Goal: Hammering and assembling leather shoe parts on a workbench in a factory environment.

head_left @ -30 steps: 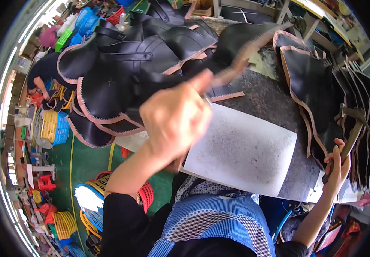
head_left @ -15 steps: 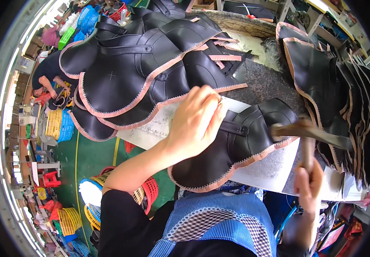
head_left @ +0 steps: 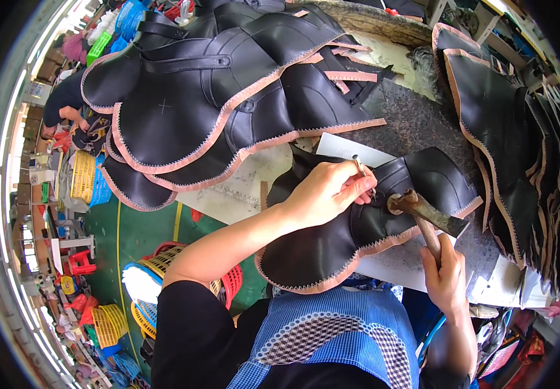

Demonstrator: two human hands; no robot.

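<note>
A black leather shoe upper (head_left: 312, 253) with a pink zigzag-stitched edge lies flat before me. My left hand (head_left: 332, 193) rests over it, closed on a thin metal punch (head_left: 360, 168). The punch's lower tip comes down by the strap on the upper. My right hand (head_left: 446, 275) grips the wooden handle of a hammer (head_left: 437, 217). The hammer head hovers just right of the punch, apart from it, over the leather. Part of the strap is hidden under my left fingers.
Several matching black uppers (head_left: 163, 129) are piled at the far left. Another stack (head_left: 487, 117) leans at the right. Below the upper are a white board (head_left: 351, 148) and a dark, worn work surface (head_left: 416, 117). Plastic baskets (head_left: 108, 327) stand on the green floor, where another person (head_left: 66, 107) works.
My left hand has moved down and right, setting the punch over the strap. The hammer has shifted slightly left and lower. The upper's strap area is now partly covered by my fingers.
</note>
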